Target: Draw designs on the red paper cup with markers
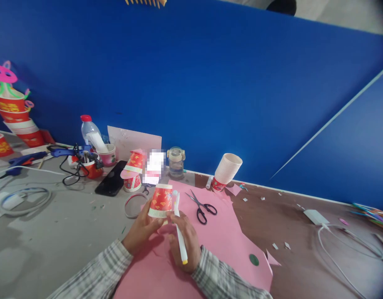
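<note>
My left hand [138, 232] is wrapped round a red patterned paper cup [162, 200], which is upside down with its pale rim at the bottom. Close beside the cup, my right hand [190, 238] grips a slim white pen [180, 241] with a yellow end; its upper end slants up by the cup's right side. The right fingertips are at the cup's lower right edge; I cannot tell whether they touch it. Both hands are above a large pink paper sheet [210, 249]. Black-handled scissors [201, 207] lie on the sheet, right of the pen.
A leaning stack of paper cups [227, 170], a lidded glass jar [176, 162] and decorated cups [133, 170] stand at the back. A black phone [112, 178] and blue glue gun [25, 160] lie left. A white cable [331, 253] lies right. A blue partition [210, 83] stands behind.
</note>
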The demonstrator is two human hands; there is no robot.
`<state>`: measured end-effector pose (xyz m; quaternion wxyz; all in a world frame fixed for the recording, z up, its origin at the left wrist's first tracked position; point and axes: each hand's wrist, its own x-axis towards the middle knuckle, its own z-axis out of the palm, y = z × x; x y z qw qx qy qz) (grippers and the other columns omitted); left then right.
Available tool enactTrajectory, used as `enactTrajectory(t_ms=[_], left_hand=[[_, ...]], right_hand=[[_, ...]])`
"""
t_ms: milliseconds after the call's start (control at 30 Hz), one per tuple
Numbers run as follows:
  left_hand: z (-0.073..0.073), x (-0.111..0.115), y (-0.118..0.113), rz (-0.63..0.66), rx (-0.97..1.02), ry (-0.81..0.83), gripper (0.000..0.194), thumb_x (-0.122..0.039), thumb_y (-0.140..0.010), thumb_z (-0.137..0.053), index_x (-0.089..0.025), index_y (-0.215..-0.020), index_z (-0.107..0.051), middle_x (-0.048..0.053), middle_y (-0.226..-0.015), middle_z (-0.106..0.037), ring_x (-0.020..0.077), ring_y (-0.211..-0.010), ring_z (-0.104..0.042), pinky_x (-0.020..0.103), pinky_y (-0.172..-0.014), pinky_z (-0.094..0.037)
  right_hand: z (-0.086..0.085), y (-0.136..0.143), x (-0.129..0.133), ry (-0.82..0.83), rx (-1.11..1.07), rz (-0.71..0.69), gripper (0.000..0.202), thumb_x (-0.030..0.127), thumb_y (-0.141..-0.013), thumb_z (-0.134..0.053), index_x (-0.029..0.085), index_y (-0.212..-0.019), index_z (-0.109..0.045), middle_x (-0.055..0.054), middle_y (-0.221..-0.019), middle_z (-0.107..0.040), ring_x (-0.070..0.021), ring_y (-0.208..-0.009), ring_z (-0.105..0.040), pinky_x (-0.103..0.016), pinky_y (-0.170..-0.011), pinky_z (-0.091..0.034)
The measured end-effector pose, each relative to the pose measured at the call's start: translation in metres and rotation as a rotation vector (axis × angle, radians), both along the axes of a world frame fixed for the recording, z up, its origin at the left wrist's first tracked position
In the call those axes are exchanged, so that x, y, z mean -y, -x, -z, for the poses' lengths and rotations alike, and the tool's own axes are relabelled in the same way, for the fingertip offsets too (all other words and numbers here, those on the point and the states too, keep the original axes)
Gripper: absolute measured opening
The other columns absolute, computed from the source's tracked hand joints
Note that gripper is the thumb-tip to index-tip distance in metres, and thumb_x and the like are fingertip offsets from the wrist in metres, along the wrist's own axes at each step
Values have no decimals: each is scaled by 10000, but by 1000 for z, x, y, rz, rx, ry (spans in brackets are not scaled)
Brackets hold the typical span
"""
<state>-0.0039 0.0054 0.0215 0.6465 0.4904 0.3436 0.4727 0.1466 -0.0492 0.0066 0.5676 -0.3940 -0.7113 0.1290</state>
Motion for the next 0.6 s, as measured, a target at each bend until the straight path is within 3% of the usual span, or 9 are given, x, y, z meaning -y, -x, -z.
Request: enactTrajectory(t_ms=[100,267,367,600], left_hand=[[-3,2,-2,13,-2,11,726,-360,-556,-776,-294,-1180,-412,50,-940,-661,252,-798,-629,332,-610,-544],[-2,3,-3,-20,4,-45,679,-336,-564,-778,-309,-1153,-440,42,-1064,-617,277,-965,-573,401,-797,-500],[0,2,-2,-8,1,-52,654,-332,-576,-772,-299,-1144,-449,55,-1076,-608,283,-970,-570,378,-766,-510],[-5,6,-5,18,43,-19,671,-316,-562,-781,-304,-1138,-438,35,-1044,-618,254,-957,-572,335,-747,-502]], right_hand=[[-1,-1,0,28,18,-33,460,165,-782,-528,251,-1228,-453,-102,-1120,-630,-328,-1018,-581,-483,-832,-495],[-5,-4,1,-17,-67,-38,330,299,-838,-468,252,-1159,-524,-94,-1003,-627,-325,-884,-617,-474,-733,-528],[-6,-4,0,-46,-60,-71,325,332,-854,-442,244,-1148,-548,-97,-1008,-624,-330,-914,-601,-484,-767,-513],[-8,-3,-1,-14,-70,-73,311,241,-840,-476,234,-1141,-554,-100,-989,-656,-319,-920,-613,-458,-771,-521]])
